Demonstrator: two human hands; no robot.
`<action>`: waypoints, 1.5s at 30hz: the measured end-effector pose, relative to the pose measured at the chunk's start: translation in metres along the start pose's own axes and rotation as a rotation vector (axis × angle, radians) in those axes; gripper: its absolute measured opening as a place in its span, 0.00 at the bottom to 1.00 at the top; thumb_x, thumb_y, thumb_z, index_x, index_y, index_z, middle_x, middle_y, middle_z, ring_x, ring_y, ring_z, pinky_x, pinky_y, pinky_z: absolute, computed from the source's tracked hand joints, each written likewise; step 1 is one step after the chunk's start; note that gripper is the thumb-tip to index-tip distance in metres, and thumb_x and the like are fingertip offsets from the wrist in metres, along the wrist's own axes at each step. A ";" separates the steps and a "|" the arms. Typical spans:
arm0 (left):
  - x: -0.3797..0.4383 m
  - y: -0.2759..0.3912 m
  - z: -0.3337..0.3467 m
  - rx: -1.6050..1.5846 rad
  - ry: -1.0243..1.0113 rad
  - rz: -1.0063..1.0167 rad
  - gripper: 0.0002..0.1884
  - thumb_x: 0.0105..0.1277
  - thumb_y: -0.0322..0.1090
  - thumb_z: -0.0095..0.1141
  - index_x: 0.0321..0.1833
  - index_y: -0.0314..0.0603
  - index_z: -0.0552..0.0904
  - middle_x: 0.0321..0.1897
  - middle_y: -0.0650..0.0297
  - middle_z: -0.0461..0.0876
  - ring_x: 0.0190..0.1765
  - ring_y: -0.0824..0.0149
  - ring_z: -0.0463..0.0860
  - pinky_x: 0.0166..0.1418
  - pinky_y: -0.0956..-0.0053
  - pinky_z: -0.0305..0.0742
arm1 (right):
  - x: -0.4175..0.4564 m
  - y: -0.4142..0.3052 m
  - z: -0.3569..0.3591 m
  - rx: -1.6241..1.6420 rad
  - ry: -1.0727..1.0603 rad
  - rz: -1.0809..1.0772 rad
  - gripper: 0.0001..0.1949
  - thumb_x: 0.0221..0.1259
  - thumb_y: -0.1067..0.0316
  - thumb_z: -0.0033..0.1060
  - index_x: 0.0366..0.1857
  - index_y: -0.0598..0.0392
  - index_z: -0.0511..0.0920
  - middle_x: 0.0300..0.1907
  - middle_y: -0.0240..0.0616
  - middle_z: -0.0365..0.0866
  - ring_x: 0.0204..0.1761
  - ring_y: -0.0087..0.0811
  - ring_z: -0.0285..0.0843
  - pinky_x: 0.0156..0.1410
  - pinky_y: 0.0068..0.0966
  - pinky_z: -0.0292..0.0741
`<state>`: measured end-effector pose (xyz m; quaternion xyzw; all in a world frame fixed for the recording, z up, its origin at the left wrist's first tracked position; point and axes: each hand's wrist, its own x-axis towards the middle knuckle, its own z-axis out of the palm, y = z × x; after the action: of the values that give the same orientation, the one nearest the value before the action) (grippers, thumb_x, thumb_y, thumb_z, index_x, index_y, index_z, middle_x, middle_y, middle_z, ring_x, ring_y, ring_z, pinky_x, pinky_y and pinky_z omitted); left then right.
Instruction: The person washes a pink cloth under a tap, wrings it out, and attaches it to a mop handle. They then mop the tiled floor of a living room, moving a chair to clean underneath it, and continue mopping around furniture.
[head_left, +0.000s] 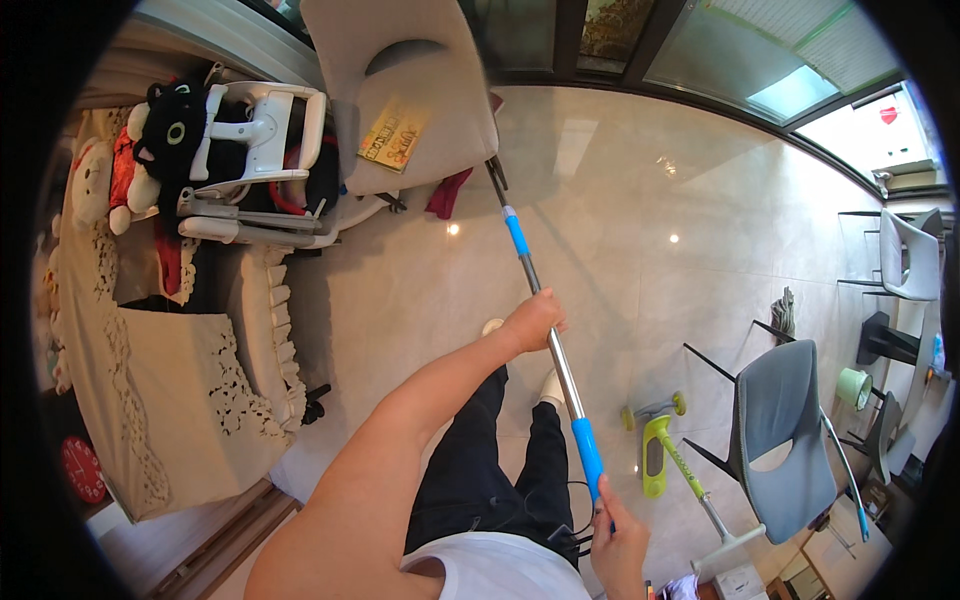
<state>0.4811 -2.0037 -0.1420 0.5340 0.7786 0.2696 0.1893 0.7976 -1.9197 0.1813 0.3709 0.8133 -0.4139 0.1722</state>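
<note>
My left hand (534, 322) is wrapped around the metal middle of a mop-like pole (564, 367) with blue grips. Lower down, my right hand (619, 536) grips the blue handle at its near end. The pole slants away from me to a dark forked joint (496, 172) beside a beige chair (420, 90). Its far end is hidden under that seat. Dark red cloth (450, 193) lies on the floor at the chair's edge; whether it is fixed to the pole cannot be told. A yellow printed booklet (392, 135) rests on the seat.
To the left, a table under a lace-edged cloth (180, 405) stands by a white folding child seat (259, 135) and a black cat plush (176, 127). A green scooter (679, 454) and grey chair (784, 442) are at right. Glass doors (735, 60) line the far side.
</note>
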 end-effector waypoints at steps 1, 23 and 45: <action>-0.005 0.004 0.001 -0.010 0.010 0.028 0.13 0.66 0.35 0.67 0.23 0.45 0.81 0.29 0.58 0.81 0.44 0.51 0.81 0.54 0.58 0.79 | -0.013 -0.007 -0.005 -0.010 -0.070 0.069 0.22 0.75 0.75 0.64 0.70 0.48 0.85 0.34 0.52 0.87 0.30 0.49 0.85 0.37 0.42 0.79; -0.039 0.267 0.078 -0.261 0.274 -0.191 0.06 0.55 0.33 0.66 0.25 0.47 0.81 0.29 0.59 0.80 0.44 0.50 0.80 0.45 0.55 0.79 | -0.133 0.040 -0.242 -0.288 -0.146 -0.144 0.21 0.78 0.73 0.58 0.71 0.50 0.84 0.33 0.54 0.85 0.31 0.47 0.82 0.41 0.41 0.79; 0.140 0.062 0.007 -0.222 0.606 -0.233 0.13 0.68 0.37 0.70 0.28 0.41 0.82 0.38 0.53 0.81 0.51 0.45 0.79 0.55 0.52 0.78 | 0.050 -0.045 -0.203 -0.951 0.105 -0.698 0.26 0.67 0.68 0.69 0.71 0.48 0.83 0.28 0.41 0.77 0.23 0.38 0.81 0.27 0.36 0.77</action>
<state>0.4798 -1.8538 -0.1100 0.3131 0.8213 0.4755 0.0358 0.7365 -1.7517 0.2976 -0.0163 0.9909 -0.0174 0.1328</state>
